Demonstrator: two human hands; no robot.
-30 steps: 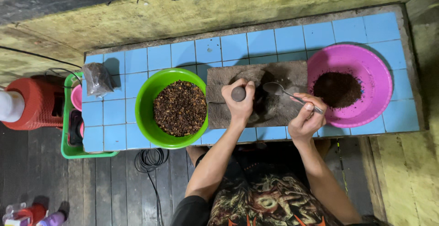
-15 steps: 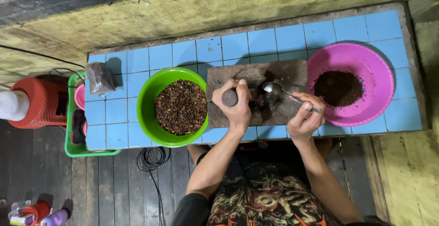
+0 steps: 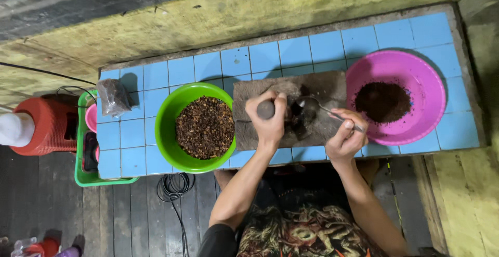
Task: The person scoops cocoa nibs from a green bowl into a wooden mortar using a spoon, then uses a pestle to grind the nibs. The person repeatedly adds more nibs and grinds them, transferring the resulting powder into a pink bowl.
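While the left hand (image 3: 267, 119) wraps closed around a grey stone pestle (image 3: 265, 109) on the flat grinding slab (image 3: 327, 88), the right hand (image 3: 345, 137) pinches the handle of a metal spoon (image 3: 306, 104), fingers curled shut on it, with the bowl of the spoon lying over the dark ground patch at the middle of the slab. Just left of the slab sits a green bowl (image 3: 169, 114) of coarse brown bits; just right, a pink bowl (image 3: 431, 88) holds a dark fine heap. Both stand on the blue tiled counter (image 3: 312, 46), with a small plastic bag (image 3: 113, 97) at its left end
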